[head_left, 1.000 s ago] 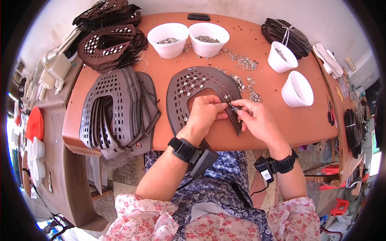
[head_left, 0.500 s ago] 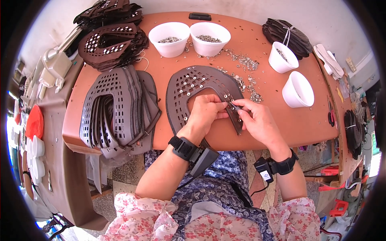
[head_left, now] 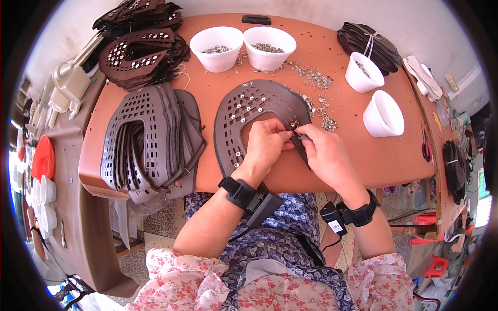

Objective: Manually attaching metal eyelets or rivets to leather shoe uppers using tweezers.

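A dark brown, U-shaped leather shoe upper (head_left: 228, 119) with rows of small slots lies on the table in front of me. Several shiny round studs dot its left side and top, and a few sit on its right arm by my fingers. My left hand (head_left: 266, 145) reaches through the U's opening, its fingertips closed on the inner edge of the right arm. Opposite it, my right hand (head_left: 326, 155) pinches the same arm from the outer side. The two sets of fingertips nearly meet, covering whatever small piece may be between them.
A stack of similar uppers (head_left: 142, 140) stands left, with studded ones (head_left: 137, 54) behind. White bowls (head_left: 217, 59) (head_left: 270, 57) hold metal bits; others (head_left: 363, 78) (head_left: 384, 116) tilt at right. Loose studs (head_left: 316, 78) lie scattered. A tied bundle (head_left: 363, 41) sits far right; red-handled scissors (head_left: 426, 147) near the right edge.
My right hand has shifted up and left along the upper's right arm, closer to my left fingertips. The left hand keeps its hold, and the upper has shifted slightly.
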The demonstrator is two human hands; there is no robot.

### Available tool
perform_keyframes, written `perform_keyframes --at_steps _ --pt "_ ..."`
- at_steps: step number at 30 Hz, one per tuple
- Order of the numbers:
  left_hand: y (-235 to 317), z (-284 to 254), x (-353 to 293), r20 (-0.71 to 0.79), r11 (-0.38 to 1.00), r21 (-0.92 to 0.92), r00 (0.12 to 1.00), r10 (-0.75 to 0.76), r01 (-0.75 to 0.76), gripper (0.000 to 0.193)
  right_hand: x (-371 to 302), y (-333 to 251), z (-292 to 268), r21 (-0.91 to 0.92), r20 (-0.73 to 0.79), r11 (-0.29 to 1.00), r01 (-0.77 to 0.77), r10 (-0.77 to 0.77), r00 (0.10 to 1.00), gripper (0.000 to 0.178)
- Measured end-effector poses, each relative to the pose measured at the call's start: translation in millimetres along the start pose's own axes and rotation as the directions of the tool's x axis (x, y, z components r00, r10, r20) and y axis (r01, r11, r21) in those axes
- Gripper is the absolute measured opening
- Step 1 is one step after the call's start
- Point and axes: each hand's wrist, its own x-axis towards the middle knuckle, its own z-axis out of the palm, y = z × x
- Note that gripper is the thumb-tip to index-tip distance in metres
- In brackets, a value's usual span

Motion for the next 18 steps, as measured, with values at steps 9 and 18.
perform_keyframes --at_steps 9,18 --pt "-8 1 3 -0.018 0.982 0.144 0.992 0.128 -0.124 0.002 1 -2 7 -0.104 0.006 0.994 0.022 -0.021 1.000 0.019" --pt "-1 -2 -2 0.059 0.979 0.182 0.994 0.087 -0.097 0.006 -2 -2 6 -0.168 0.016 0.984 0.050 -0.048 0.999 0.018"
